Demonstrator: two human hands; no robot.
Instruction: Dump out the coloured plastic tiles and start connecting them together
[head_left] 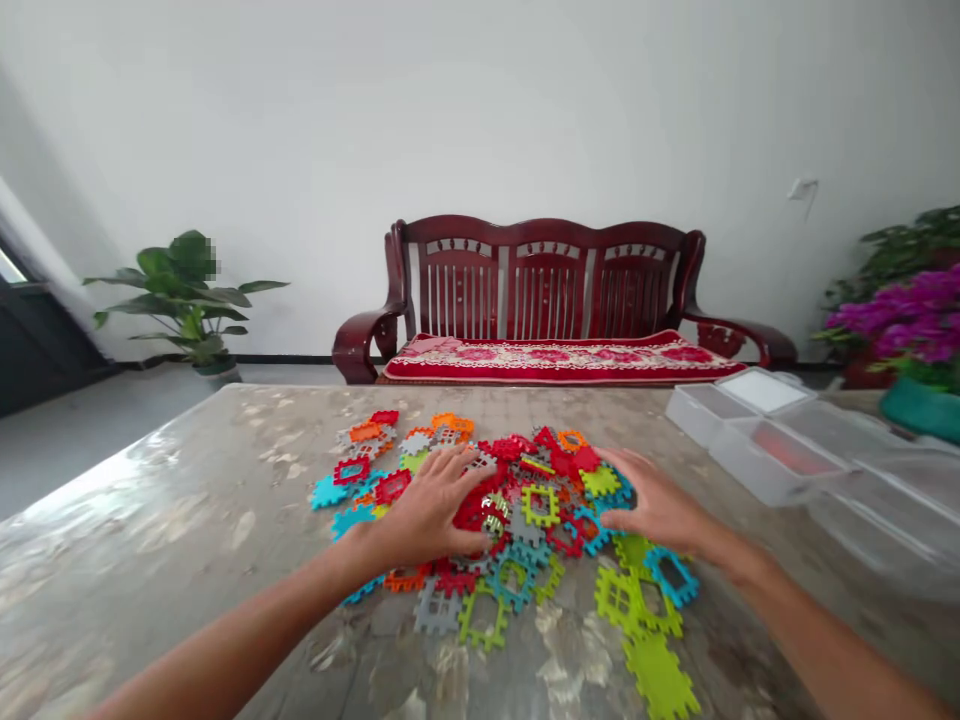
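A loose heap of flat plastic building tiles with notched edges, in red, blue, green, grey and orange, covers the middle of the table. My left hand point(435, 500) lies over the left part of the heap, fingers spread, holding nothing that I can see. At the heap's right edge, my right hand point(651, 497) has its thumb and fingers apart beside a green tile point(600, 481) and blue ones. Between the hands are a yellow-green frame tile point(540, 505) and many red pieces. Closer to me lie a green window tile point(618, 597) and a solid green tile point(661, 676).
Clear plastic boxes point(776, 455) stand on the table point(262, 640) at the right, one with something red inside. Behind the table is a dark red wooden bench point(547, 290) with a patterned cover. A potted plant point(191, 300) stands left, and purple flowers point(911, 315) are at right.
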